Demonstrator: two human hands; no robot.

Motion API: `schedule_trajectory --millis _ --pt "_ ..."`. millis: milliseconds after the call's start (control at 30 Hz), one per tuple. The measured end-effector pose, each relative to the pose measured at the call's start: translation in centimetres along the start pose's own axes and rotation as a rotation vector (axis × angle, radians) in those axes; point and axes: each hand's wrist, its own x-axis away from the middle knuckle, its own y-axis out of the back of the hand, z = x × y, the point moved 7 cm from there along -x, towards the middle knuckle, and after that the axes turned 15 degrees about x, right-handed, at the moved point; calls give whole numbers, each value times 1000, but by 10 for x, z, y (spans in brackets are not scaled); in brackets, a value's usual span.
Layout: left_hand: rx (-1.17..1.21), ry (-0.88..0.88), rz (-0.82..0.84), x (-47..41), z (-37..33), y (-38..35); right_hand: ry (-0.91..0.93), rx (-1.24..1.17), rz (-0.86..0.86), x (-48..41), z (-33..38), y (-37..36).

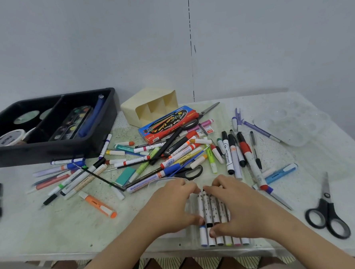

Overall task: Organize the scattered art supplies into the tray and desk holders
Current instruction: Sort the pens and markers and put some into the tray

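**Head view.** Both hands work at the near edge of the desk [53, 225], forward and to the right of the black tray [48, 151]. The left hand [172, 207] and the right hand [237, 209] arch over a marker set [208, 211], a row of white-barrelled markers lying side by side in a clear case [194, 235]. Each hand is curled, with fingertips on the far ends of the barrels and the thumb nearer the capped ends. The row is thus pinched from both sides. Judged from this grip, the aim is to keep the markers aligned and seat them as one block rather than handle them singly.

The tray, against the wall, already carries tape rolls [7, 138] in one compartment and a paint palette [72, 124] with a blue pen [90, 121] in the other. Just right of the tray, a cream desk holder [129, 112] lies on its side with its compartments facing the viewer and apparently empty. It would need standing upright before it can take pens.

Between the tray and the hands spreads a heap of loose pens and markers [153, 156], crossing one another. Black-handled scissors [327, 214] lie well to the right of the tray, apart from the heap.
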Motion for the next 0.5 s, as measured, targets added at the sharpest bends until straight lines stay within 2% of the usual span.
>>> schedule_trajectory --millis 200,367,500 --pt "32 -1 -5 -2 1 1 -4 28 22 -2 -1 2" --pt "84 -14 -14 3 4 -1 9 201 -7 1 6 1" --pt "61 -34 -15 4 2 -1 31 250 6 -3 6 3"
